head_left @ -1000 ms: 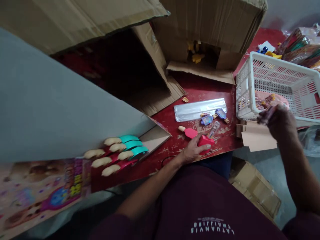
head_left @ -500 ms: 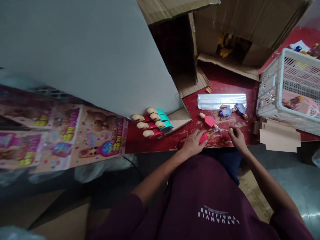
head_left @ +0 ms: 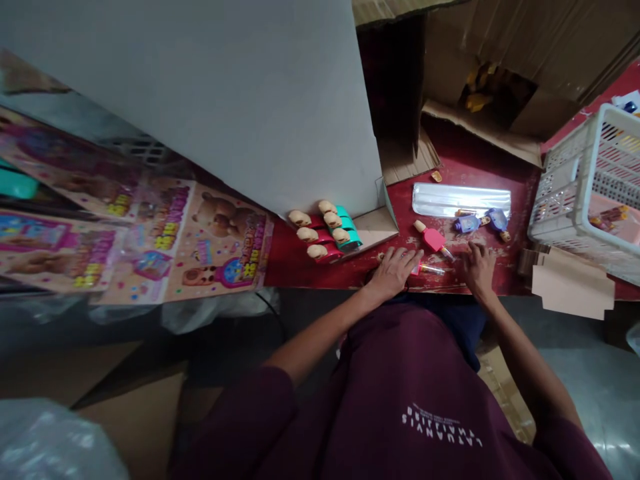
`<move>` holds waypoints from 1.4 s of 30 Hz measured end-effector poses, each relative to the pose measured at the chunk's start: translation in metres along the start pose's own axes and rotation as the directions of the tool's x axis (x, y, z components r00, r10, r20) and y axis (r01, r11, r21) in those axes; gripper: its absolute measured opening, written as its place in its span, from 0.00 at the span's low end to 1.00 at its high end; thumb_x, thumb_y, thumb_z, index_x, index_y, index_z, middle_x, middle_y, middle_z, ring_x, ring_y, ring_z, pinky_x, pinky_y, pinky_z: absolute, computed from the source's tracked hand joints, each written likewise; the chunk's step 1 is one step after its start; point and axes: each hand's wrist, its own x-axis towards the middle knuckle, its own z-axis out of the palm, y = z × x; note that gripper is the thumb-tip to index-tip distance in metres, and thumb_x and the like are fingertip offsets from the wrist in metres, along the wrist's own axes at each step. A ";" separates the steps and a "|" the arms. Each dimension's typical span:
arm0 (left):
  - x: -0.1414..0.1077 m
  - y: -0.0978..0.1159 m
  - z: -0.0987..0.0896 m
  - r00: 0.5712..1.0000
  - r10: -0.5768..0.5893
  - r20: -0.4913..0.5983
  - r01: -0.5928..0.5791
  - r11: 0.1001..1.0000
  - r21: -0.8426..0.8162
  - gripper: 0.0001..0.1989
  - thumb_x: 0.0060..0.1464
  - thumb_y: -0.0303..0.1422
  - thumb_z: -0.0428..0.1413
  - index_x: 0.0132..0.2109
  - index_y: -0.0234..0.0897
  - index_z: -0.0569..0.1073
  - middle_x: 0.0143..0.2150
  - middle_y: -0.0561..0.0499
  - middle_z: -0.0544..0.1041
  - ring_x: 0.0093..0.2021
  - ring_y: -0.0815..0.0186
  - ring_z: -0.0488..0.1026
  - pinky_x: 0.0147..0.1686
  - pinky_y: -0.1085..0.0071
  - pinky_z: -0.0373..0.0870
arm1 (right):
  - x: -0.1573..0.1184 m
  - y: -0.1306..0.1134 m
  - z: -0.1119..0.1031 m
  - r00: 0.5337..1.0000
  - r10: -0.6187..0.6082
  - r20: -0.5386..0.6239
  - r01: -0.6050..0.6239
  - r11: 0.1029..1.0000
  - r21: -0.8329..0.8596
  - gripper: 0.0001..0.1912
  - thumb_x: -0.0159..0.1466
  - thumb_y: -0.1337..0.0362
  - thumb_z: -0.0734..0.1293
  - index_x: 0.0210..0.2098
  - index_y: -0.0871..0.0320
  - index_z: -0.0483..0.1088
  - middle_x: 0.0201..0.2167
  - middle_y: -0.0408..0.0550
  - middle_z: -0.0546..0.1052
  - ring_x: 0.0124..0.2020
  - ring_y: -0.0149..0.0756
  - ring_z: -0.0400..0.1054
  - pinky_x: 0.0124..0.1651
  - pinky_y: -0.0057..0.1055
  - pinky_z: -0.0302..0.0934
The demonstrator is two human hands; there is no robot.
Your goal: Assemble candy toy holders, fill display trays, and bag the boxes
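Note:
Near the table's front edge, my left hand [head_left: 394,273] is closed over a red toy piece [head_left: 417,268] whose clear tube [head_left: 433,270] points right; my palm and fingers hide most of it. To the right of that tube, my right hand [head_left: 479,270] has bent fingers slightly apart, tips at the table, and nothing visible in them. Beyond and between both hands lies another red toy [head_left: 433,239] with a tan end and a clear tube. Two purple toys [head_left: 467,223] with brown ends rest farther back, at the edge of a shiny stack of clear plastic sleeves [head_left: 460,199].
Red and teal toys with tan bear heads [head_left: 320,233] stand left of my hands, by a big pale panel [head_left: 225,100]. Printed bear cards [head_left: 220,233] lie far left. Cardboard boxes [head_left: 450,40] rise behind; a white crate [head_left: 565,173] and cardboard piece [head_left: 573,280] are right.
The view has shifted. The clear tube on the piece under my left hand now lies flatter, pointing right. The small yellow-orange part that was at my right fingertips no longer shows there.

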 end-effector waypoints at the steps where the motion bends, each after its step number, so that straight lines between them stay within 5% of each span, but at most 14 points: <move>1: -0.001 0.001 -0.001 0.999 0.031 -0.039 -0.030 0.999 0.013 0.32 0.64 0.22 0.46 0.74 0.36 0.61 0.67 0.42 0.74 0.65 0.51 0.68 0.69 0.44 0.59 | -0.002 -0.012 -0.005 0.999 -0.051 0.018 0.049 0.994 0.097 0.23 0.71 0.56 0.60 0.57 0.61 0.75 0.55 0.63 0.76 0.56 0.54 0.68 0.62 0.57 0.61; 4: 0.000 0.006 -0.006 0.973 0.174 -0.149 -0.167 0.984 0.058 0.33 0.66 0.23 0.47 0.76 0.42 0.56 0.67 0.47 0.74 0.68 0.53 0.67 0.73 0.41 0.50 | -0.008 -0.055 -0.016 0.937 -0.237 0.256 0.086 0.869 0.488 0.24 0.71 0.52 0.64 0.62 0.55 0.71 0.57 0.56 0.77 0.57 0.47 0.71 0.60 0.47 0.67; 7: -0.001 0.012 -0.013 0.929 0.269 -0.256 -0.246 0.962 0.118 0.34 0.66 0.26 0.49 0.76 0.43 0.54 0.69 0.46 0.71 0.72 0.53 0.63 0.75 0.41 0.47 | -0.010 -0.090 -0.019 0.842 -0.335 0.422 -0.072 0.707 0.703 0.31 0.66 0.48 0.70 0.65 0.51 0.68 0.59 0.54 0.76 0.60 0.47 0.70 0.58 0.44 0.70; 9: -0.009 0.013 -0.022 0.894 0.233 -0.381 -0.184 0.970 0.161 0.33 0.66 0.26 0.50 0.76 0.40 0.55 0.72 0.42 0.68 0.75 0.51 0.58 0.75 0.41 0.47 | -0.007 -0.103 -0.020 0.846 -0.292 0.446 -0.179 0.633 0.753 0.29 0.64 0.48 0.72 0.61 0.51 0.70 0.53 0.52 0.78 0.56 0.45 0.71 0.56 0.43 0.71; 12: -0.032 0.004 -0.048 0.789 0.105 -0.605 -0.014 0.988 0.153 0.32 0.67 0.30 0.51 0.75 0.40 0.55 0.73 0.40 0.65 0.77 0.51 0.52 0.75 0.42 0.49 | 0.003 -0.116 -0.023 0.887 -0.127 0.444 -0.323 0.516 0.793 0.20 0.63 0.52 0.73 0.51 0.51 0.72 0.41 0.45 0.78 0.40 0.38 0.73 0.43 0.37 0.73; 14: -0.050 -0.012 -0.073 0.718 -0.015 -0.696 0.115 0.989 0.097 0.32 0.68 0.34 0.51 0.75 0.43 0.53 0.73 0.42 0.66 0.78 0.53 0.52 0.75 0.43 0.49 | 0.014 -0.126 -0.025 0.917 -0.075 0.391 -0.310 0.481 0.820 0.18 0.59 0.55 0.75 0.45 0.51 0.70 0.38 0.42 0.76 0.35 0.35 0.71 0.38 0.35 0.71; 16: -0.063 -0.036 -0.097 0.683 -0.146 -0.716 0.236 0.971 0.027 0.32 0.69 0.37 0.49 0.76 0.43 0.52 0.73 0.42 0.66 0.77 0.54 0.54 0.75 0.44 0.48 | 0.028 -0.141 -0.025 0.945 -0.143 0.294 -0.168 0.560 0.811 0.20 0.57 0.57 0.77 0.45 0.51 0.68 0.41 0.43 0.76 0.39 0.36 0.71 0.42 0.37 0.70; 19: -0.071 -0.073 -0.116 0.732 -0.276 -0.623 0.315 0.948 -0.050 0.30 0.71 0.43 0.46 0.74 0.39 0.58 0.73 0.41 0.65 0.77 0.52 0.54 0.76 0.45 0.45 | 0.054 -0.173 -0.015 0.928 -0.328 0.178 0.113 0.702 0.703 0.19 0.59 0.57 0.75 0.47 0.53 0.69 0.42 0.45 0.76 0.41 0.38 0.70 0.48 0.42 0.68; 24: -0.067 -0.099 -0.106 0.829 -0.307 -0.467 0.320 0.946 -0.052 0.28 0.72 0.45 0.44 0.72 0.42 0.63 0.76 0.44 0.61 0.78 0.51 0.50 0.76 0.42 0.37 | 0.093 -0.219 0.019 0.862 -0.493 0.116 0.316 0.703 0.637 0.16 0.61 0.59 0.70 0.47 0.54 0.67 0.41 0.46 0.75 0.41 0.40 0.68 0.49 0.46 0.69; 32: -0.071 -0.098 -0.097 0.830 -0.331 -0.450 0.345 0.937 -0.053 0.27 0.72 0.44 0.43 0.72 0.41 0.63 0.75 0.45 0.62 0.77 0.53 0.54 0.77 0.44 0.38 | 0.110 -0.222 0.047 0.772 -0.597 0.218 0.383 0.711 0.590 0.16 0.65 0.60 0.68 0.51 0.56 0.70 0.46 0.51 0.80 0.45 0.45 0.74 0.50 0.45 0.71; 38: -0.070 -0.100 -0.097 0.822 -0.348 -0.450 0.348 0.933 -0.086 0.27 0.72 0.43 0.43 0.72 0.42 0.64 0.75 0.45 0.62 0.76 0.52 0.57 0.77 0.43 0.38 | 0.110 -0.220 0.034 0.599 -0.754 0.270 0.510 0.619 0.597 0.15 0.67 0.67 0.63 0.53 0.55 0.70 0.50 0.52 0.81 0.50 0.42 0.76 0.51 0.40 0.70; 42: -0.071 -0.100 -0.095 0.820 -0.324 -0.471 0.331 0.941 -0.070 0.27 0.72 0.43 0.43 0.71 0.41 0.65 0.74 0.45 0.64 0.75 0.53 0.59 0.77 0.44 0.39 | 0.122 -0.223 0.040 0.591 -0.745 0.311 0.508 0.642 0.574 0.12 0.68 0.63 0.64 0.50 0.57 0.70 0.45 0.51 0.81 0.43 0.41 0.75 0.46 0.38 0.69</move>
